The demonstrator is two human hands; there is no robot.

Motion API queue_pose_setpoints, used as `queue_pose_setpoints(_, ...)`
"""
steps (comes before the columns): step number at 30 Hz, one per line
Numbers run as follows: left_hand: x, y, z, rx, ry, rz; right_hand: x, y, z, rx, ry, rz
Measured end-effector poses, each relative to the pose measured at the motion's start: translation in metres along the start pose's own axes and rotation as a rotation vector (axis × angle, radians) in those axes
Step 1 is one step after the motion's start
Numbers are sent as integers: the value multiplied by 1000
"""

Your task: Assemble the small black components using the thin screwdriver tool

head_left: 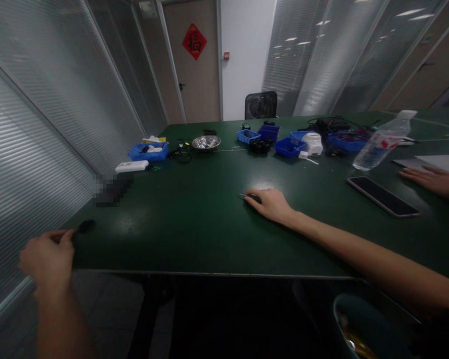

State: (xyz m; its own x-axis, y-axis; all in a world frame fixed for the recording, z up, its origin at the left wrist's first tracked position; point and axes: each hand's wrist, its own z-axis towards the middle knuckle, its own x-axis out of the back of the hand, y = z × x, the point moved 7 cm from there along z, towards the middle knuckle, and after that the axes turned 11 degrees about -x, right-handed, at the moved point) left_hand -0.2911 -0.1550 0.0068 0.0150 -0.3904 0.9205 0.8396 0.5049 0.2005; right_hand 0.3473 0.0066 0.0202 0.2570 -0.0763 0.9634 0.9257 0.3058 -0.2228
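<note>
- Holding dark round-headed utensil (86,227) in closed grip of left hand (48,257), by left edge of table (164,234).
- Holding black-handled tool (256,198) in closed grip of right hand (272,203), at mid-table, thin tip pointing left.

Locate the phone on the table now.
In the head view, the phone lies on the right of the green table, just in front of the clear bottle, left of another person's hand.

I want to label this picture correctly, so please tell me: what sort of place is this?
Probably an office meeting room or shared workroom: there is a long green table, a black mesh-backed chair at its far side, and partition walls with blinds.
</note>
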Motion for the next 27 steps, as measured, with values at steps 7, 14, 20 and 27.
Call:
queue_pose_setpoints(7,13,6,-5,-12,222,-105,1,-1,-1,9,7,-2)
queue_pose_setpoints(14,12,2,-3,-25,284,-171,1,-1,-1,11,14,-3)
queue_pose_setpoints(20,13,2,-5,-79,321,-127,1,0,-1,14,25,-4)
queue_pose_setpoints(27,19,11,-9,17,314,-215,0,0,-1,7,7,-9)
